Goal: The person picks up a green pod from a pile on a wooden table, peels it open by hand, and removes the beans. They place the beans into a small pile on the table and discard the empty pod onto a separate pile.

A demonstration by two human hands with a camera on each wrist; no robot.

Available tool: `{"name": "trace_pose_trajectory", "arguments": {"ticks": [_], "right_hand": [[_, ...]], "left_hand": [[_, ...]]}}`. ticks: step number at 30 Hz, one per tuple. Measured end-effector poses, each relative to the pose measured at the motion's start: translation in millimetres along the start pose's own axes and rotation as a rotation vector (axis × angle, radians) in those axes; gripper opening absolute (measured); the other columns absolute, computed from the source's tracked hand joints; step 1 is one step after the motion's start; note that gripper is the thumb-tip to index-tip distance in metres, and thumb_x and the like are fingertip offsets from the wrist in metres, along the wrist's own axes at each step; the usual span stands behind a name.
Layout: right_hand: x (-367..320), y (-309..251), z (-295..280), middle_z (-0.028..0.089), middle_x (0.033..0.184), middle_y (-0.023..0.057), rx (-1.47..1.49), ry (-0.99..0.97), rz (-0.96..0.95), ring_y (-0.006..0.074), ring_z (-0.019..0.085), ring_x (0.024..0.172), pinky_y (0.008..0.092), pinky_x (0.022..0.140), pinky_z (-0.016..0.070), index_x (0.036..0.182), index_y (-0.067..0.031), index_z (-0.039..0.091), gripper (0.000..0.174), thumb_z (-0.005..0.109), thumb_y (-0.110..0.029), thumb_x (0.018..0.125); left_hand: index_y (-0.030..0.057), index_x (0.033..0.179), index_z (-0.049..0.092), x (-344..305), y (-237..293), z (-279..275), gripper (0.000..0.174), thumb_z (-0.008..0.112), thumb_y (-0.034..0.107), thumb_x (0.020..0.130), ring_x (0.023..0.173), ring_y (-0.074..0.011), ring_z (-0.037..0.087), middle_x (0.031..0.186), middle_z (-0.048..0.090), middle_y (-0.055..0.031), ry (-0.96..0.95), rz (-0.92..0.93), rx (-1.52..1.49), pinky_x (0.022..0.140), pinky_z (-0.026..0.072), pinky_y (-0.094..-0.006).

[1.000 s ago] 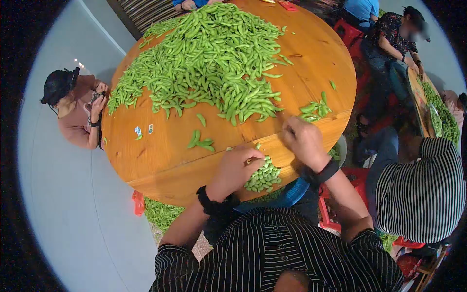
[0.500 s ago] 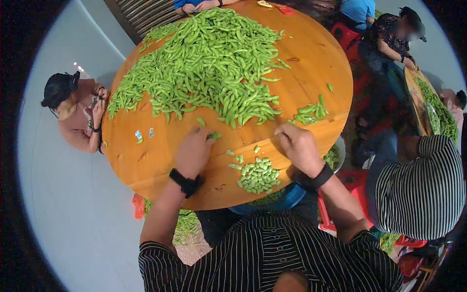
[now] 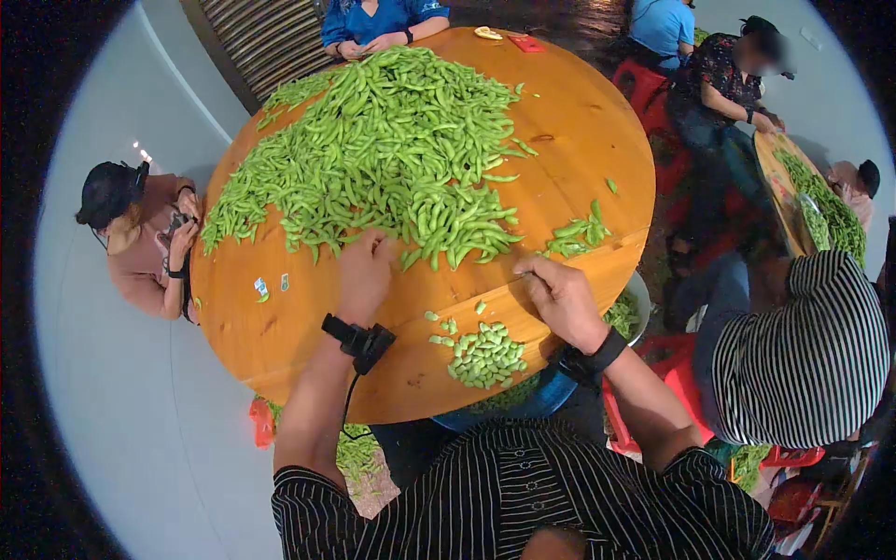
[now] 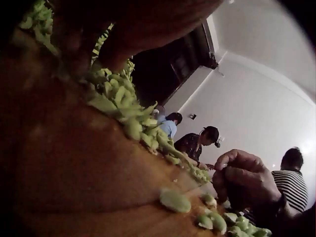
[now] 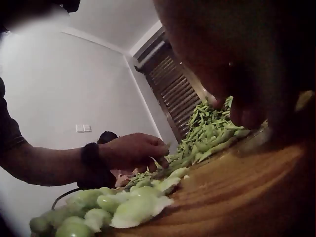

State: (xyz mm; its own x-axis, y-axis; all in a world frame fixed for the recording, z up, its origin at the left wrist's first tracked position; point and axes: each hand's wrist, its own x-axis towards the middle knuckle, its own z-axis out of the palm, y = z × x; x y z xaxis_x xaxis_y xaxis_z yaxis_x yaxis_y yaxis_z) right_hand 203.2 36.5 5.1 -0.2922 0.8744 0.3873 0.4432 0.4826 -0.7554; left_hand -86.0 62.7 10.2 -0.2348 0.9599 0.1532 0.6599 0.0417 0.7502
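Observation:
At the front edge of a big heap of green soybean pods (image 3: 373,159), my left hand (image 3: 362,280) reaches forward with its fingers curled. The right wrist view shows a pod (image 5: 159,163) pinched at that hand's fingertips. My right hand (image 3: 567,301) hovers over the table by the near edge, its fingers loosely bent and the thumb close to the forefinger. No pod shows in it. Between the wrists lies a small pile of shelled green beans (image 3: 487,357), with a few stray ones beside it.
A small group of pods (image 3: 579,235) lies right of my right hand on the round wooden table (image 3: 579,121). Below the edge are a blue basin (image 3: 551,397) and a pale bowl (image 3: 642,308). People sit around, one in stripes (image 3: 803,359) close on my right.
My left hand has moved from above the beans to the loose pods, then forward to the heap; those loose pods no longer show. My right hand stays near its place. The head view has shifted.

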Motion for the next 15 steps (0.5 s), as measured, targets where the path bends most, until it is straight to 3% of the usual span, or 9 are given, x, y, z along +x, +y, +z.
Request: {"name": "trace_pose_trajectory", "arguments": {"ticks": [1, 2, 4, 5, 7, 10, 15], "right_hand": [[-1, 2, 1, 0.062, 0.082, 0.0207, 0.000, 0.002, 0.001, 0.0400, 0.062, 0.077, 0.0437, 0.065, 0.0499, 0.095, -0.0028, 0.058, 0.017, 0.057, -0.002, 0.079], [-4, 5, 2, 0.062, 0.082, 0.0211, -0.024, -0.006, 0.003, 0.0400, 0.062, 0.077, 0.0434, 0.065, 0.0501, 0.095, -0.0031, 0.058, 0.016, 0.057, -0.003, 0.080], [-5, 1, 1, 0.062, 0.082, 0.0216, -0.050, -0.007, 0.008, 0.0400, 0.062, 0.077, 0.0431, 0.065, 0.0502, 0.096, -0.0033, 0.059, 0.015, 0.057, -0.003, 0.080], [-5, -4, 0, 0.062, 0.081, 0.0219, -0.041, -0.010, 0.082, 0.0399, 0.062, 0.077, 0.0428, 0.065, 0.0503, 0.097, -0.0033, 0.058, 0.015, 0.056, -0.003, 0.081], [-6, -10, 2, 0.062, 0.080, 0.0223, -0.038, -0.005, 0.170, 0.0399, 0.063, 0.076, 0.0425, 0.065, 0.0504, 0.098, -0.0033, 0.058, 0.016, 0.056, -0.003, 0.082], [-3, -30, -1, 0.062, 0.081, 0.0230, 0.111, -0.118, 0.111, 0.0390, 0.064, 0.077, 0.0406, 0.067, 0.0506, 0.103, -0.0001, 0.057, 0.019, 0.056, -0.005, 0.084], [-2, -42, 5, 0.064, 0.089, 0.0236, 0.324, -0.047, 0.197, 0.0359, 0.065, 0.085, 0.0383, 0.074, 0.0507, 0.105, 0.0004, 0.059, 0.021, 0.056, -0.006, 0.085]], "left_hand": [[0.0006, 0.086, 0.061, -2, 3, -3, 0.017, 0.056, 0.016, 0.091, 0.059, -0.0141, 0.059, 0.067, 0.061, -0.0077, -0.047, -0.127, -0.181, 0.054, 0.0476, -0.0292], [0.0006, 0.086, 0.061, -4, 6, -6, 0.017, 0.056, 0.016, 0.091, 0.059, -0.0141, 0.059, 0.067, 0.061, -0.0077, -0.048, -0.125, -0.180, 0.054, 0.0476, -0.0292], [0.0018, 0.088, 0.060, -10, 12, -11, 0.016, 0.055, 0.016, 0.093, 0.062, -0.0084, 0.059, 0.071, 0.062, -0.0039, -0.260, -0.232, -0.347, 0.055, 0.0484, -0.0235], [0.0018, 0.088, 0.060, -17, 14, -9, 0.016, 0.055, 0.016, 0.093, 0.062, -0.0084, 0.059, 0.071, 0.062, -0.0039, -0.267, -0.228, -0.348, 0.055, 0.0484, -0.0235], [0.0025, 0.089, 0.060, -36, 22, 4, 0.013, 0.056, 0.015, 0.092, 0.061, -0.0090, 0.059, 0.077, 0.064, -0.0036, -0.291, -0.281, -0.684, 0.056, 0.0496, -0.0225], [0.0047, 0.090, 0.059, -57, 41, 17, 0.013, 0.056, 0.018, 0.093, 0.059, -0.0107, 0.059, 0.077, 0.063, -0.0017, -0.361, -0.362, -0.773, 0.055, 0.0484, -0.0232], [0.0015, 0.094, 0.062, -82, 63, 32, 0.012, 0.059, 0.013, 0.091, 0.062, -0.0079, 0.059, 0.080, 0.064, -0.0031, -0.413, -0.306, -0.729, 0.055, 0.0488, -0.0214]]}}
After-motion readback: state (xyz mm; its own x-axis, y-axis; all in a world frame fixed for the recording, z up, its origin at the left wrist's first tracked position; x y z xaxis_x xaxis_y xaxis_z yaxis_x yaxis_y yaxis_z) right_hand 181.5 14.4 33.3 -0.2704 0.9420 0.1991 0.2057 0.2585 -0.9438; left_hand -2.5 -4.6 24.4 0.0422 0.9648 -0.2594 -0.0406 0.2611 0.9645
